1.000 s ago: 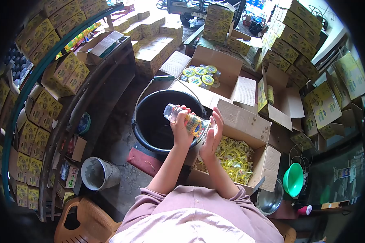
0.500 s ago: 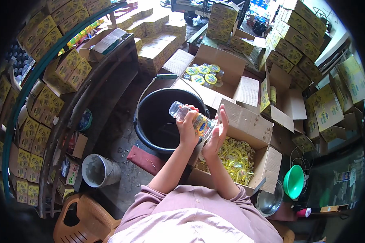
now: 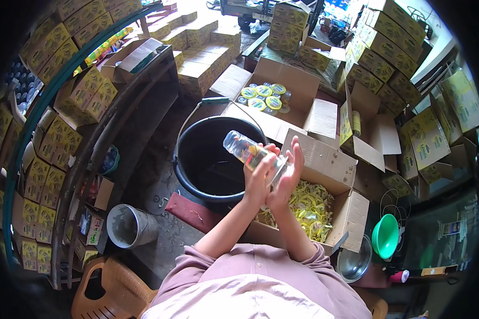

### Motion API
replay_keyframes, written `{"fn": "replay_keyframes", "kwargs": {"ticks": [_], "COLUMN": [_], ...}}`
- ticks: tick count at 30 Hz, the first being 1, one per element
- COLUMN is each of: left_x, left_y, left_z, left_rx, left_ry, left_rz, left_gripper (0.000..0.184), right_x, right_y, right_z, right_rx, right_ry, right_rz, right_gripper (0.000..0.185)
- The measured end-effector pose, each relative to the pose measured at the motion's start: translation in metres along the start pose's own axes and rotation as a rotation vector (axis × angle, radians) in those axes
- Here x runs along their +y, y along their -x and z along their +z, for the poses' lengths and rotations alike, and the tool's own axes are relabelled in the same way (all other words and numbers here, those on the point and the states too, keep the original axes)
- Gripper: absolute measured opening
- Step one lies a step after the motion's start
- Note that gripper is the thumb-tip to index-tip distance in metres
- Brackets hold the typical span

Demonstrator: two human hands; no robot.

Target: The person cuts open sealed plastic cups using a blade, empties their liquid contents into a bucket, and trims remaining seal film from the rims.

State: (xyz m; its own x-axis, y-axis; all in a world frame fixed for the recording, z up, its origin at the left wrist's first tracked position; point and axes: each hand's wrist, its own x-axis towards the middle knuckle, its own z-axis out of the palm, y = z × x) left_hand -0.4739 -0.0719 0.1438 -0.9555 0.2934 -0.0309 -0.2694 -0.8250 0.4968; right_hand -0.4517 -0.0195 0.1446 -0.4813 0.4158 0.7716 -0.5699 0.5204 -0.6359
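Observation:
My left hand [image 3: 258,178] is wrapped round a clear plastic cup [image 3: 241,144] with a coloured print, tilted with its far end up and left. Whether it is one cup or several nested ones I cannot tell. My right hand [image 3: 286,183] is open, fingers stretched upward, its palm against or close to the cup's near end. Below and left of the cup is a black bucket [image 3: 180,171] with a wire handle. Under my right wrist stands a carton [image 3: 354,215] holding yellow plastic strips [image 3: 311,210].
An open carton [image 3: 290,74] of yellow-lidded cups [image 3: 264,97] stands ahead. Stacked cartons [image 3: 388,48] rise at right, more on the left rack [image 3: 42,186]. A grey bucket [image 3: 132,226], an orange chair [image 3: 112,287], a green bowl [image 3: 385,237] and a metal basin [image 3: 355,261] surround me.
My left hand has slid down the cup towards its near end, closer to my right hand. More of the cup's far end shows. The view has shifted slightly.

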Motion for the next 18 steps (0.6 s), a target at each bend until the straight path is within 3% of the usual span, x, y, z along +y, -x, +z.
{"fn": "replay_keyframes", "kwargs": {"ticks": [3, 4, 6, 10, 17, 18], "left_x": [0.010, 0.014, 0.026, 0.027, 0.019, 0.019], "left_y": [0.022, 0.029, 0.037, 0.034, 0.025, 0.020], "left_z": [0.008, 0.013, 0.023, 0.017, 0.014, 0.014], "left_rx": [-0.209, -0.256, -0.275, -0.462, -0.341, -0.285], "left_ry": [-0.186, -0.237, -0.289, -0.329, -0.281, -0.141], "left_rz": [0.019, 0.020, -0.036, -0.039, 0.053, 0.000], "left_gripper": [0.061, 0.064, 0.070, 0.066, 0.056, 0.042], "right_x": [-0.017, -0.029, -0.016, -0.010, -0.023, -0.022], "right_y": [0.009, 0.007, 0.021, 0.019, 0.001, -0.002], "right_z": [0.003, 0.004, -0.002, -0.012, -0.001, -0.004], "right_rx": [0.134, 0.182, 0.258, 0.244, 0.093, 0.021], "right_ry": [-0.126, -0.012, 0.143, 0.142, -0.039, -0.074], "right_rz": [-0.078, -0.161, -0.219, -0.279, -0.214, -0.183], "right_gripper": [0.069, 0.062, 0.068, 0.070, 0.073, 0.073]}}
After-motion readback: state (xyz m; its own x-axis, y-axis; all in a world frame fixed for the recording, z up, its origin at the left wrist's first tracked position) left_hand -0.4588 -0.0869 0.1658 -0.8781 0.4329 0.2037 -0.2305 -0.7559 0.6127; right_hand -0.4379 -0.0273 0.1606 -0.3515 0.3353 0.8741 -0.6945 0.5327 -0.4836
